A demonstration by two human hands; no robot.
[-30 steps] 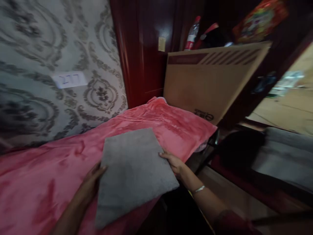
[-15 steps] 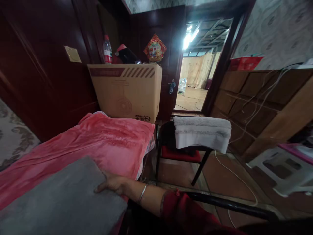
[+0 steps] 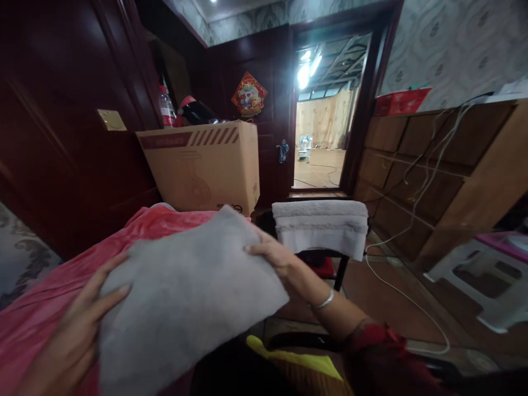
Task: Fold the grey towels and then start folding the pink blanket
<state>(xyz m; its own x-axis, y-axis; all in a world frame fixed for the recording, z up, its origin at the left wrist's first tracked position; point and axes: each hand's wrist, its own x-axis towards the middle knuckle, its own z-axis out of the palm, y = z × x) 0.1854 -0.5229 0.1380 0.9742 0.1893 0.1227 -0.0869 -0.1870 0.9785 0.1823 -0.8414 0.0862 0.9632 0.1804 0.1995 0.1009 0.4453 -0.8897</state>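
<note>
Between my two hands I hold up a soft grey folded cloth (image 3: 193, 280), slightly blurred and tilted. My left hand (image 3: 88, 313) grips its left edge, the thumb lying over the top face. At the right edge my right hand (image 3: 270, 250) pinches the cloth, thumb on top and fingers hidden behind it. A silver bangle (image 3: 325, 300) circles my right wrist. Under and behind the cloth spreads a pink plush blanket (image 3: 140, 223) on the bed.
A chair draped with a white-grey towel (image 3: 319, 220) stands ahead, near an open doorway. A large cardboard box (image 3: 198, 165) rises beyond the bed. To the right are a wooden cabinet (image 3: 474, 159), a loose white cable (image 3: 406, 297) and a plastic stool (image 3: 490, 280). Something yellow (image 3: 301, 360) lies below.
The grey cloth has risen off the pink blanket and moved right, toward the middle. My left hand has come into view, holding its left edge. The view has shifted slightly.
</note>
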